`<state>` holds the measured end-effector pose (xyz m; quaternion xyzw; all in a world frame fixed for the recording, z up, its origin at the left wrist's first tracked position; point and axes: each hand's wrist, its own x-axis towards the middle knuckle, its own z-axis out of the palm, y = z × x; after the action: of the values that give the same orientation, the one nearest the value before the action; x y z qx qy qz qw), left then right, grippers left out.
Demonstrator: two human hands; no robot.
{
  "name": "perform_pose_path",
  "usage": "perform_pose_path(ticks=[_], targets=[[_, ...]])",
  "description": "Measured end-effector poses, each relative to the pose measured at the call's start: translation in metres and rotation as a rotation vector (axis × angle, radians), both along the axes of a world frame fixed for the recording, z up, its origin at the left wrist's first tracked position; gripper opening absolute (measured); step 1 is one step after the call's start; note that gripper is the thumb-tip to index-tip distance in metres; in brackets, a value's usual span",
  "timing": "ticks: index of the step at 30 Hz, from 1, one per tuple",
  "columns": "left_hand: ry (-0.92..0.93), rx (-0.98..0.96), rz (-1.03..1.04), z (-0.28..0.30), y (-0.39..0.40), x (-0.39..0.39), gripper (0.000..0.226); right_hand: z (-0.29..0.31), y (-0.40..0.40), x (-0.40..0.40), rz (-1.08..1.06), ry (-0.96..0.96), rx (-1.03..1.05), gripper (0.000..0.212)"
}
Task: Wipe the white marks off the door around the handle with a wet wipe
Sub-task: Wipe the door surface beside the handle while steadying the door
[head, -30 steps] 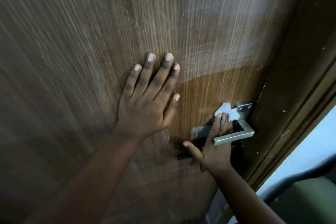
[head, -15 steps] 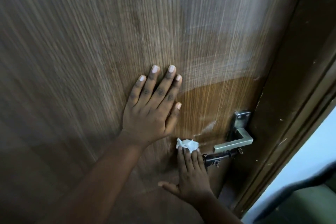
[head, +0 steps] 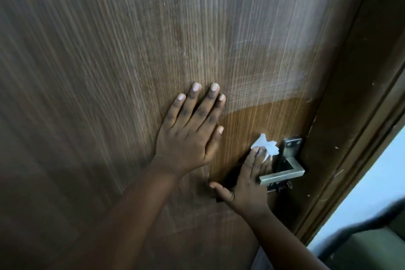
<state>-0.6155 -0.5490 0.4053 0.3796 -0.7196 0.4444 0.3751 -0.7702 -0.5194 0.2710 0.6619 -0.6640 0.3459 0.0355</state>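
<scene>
A brown wood-grain door [head: 131,50] fills the view. Its silver lever handle [head: 282,174] sits at the right on a metal plate [head: 292,144]. My left hand [head: 192,131] lies flat on the door, fingers spread, left of the handle. My right hand [head: 247,184] presses a crumpled white wet wipe [head: 266,146] against the door with its fingertips, just left of the plate and behind the lever. A hazy whitish film [head: 263,72] covers the door above a darker, wet-looking patch [head: 263,120] around the handle.
The dark brown door frame [head: 359,94] runs down the right side. A bright pale wall [head: 372,182] and a dark object [head: 372,245] show beyond it at the lower right. A dark latch part [head: 278,187] pokes out under the lever.
My right hand has slid the wipe up and to the right, from below the handle's left end to beside the metal plate. The left hand stays flat on the door.
</scene>
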Motion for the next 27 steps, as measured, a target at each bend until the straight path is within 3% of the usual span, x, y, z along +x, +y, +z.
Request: perform_pose_path(ticks=[3,10,18,21,27], targets=[[0.006,0.003,-0.002,0.000,0.000,0.000,0.056,0.004,0.005,0.002,-0.004,0.010,0.031,0.122],[-0.018,0.010,-0.002,-0.001,-0.001,0.001,0.056,-0.054,0.034,0.014,0.171,0.273,0.271,0.124],[-0.020,0.016,-0.013,0.000,-0.001,0.002,0.056,-0.060,0.035,0.021,0.311,0.405,0.373,0.120],[-0.025,0.013,-0.018,0.000,0.000,0.003,0.056,-0.040,0.035,0.024,0.262,0.380,0.346,0.120],[-0.007,0.046,-0.024,0.001,0.003,0.003,0.051,0.021,0.017,0.040,0.172,0.315,0.089,0.122]])
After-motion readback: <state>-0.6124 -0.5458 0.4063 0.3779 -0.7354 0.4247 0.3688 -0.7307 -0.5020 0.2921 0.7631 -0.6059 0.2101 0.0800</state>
